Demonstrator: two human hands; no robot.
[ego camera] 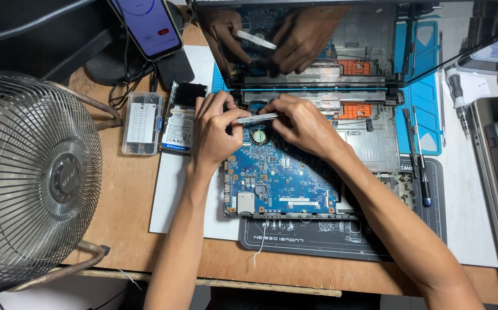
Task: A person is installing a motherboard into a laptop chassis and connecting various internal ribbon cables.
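Both hands pinch a slim silver-white tool (259,118) over the fan (258,135) at the far edge of the blue motherboard (280,178) in the opened laptop (375,143). Left hand (214,129) grips its left end, right hand (303,123) its right; the tool's tip is hidden by fingers.

Both forearms are showing bare to the elbow; left hand (214,131) and right hand (302,123) are wearing nothing.

Your opened laptop (295,178) sits on the mat (318,238) dead center, fan (31,178) at 9 o'clock, phone (148,26) at 11, screwdrivers (418,155) at 3.
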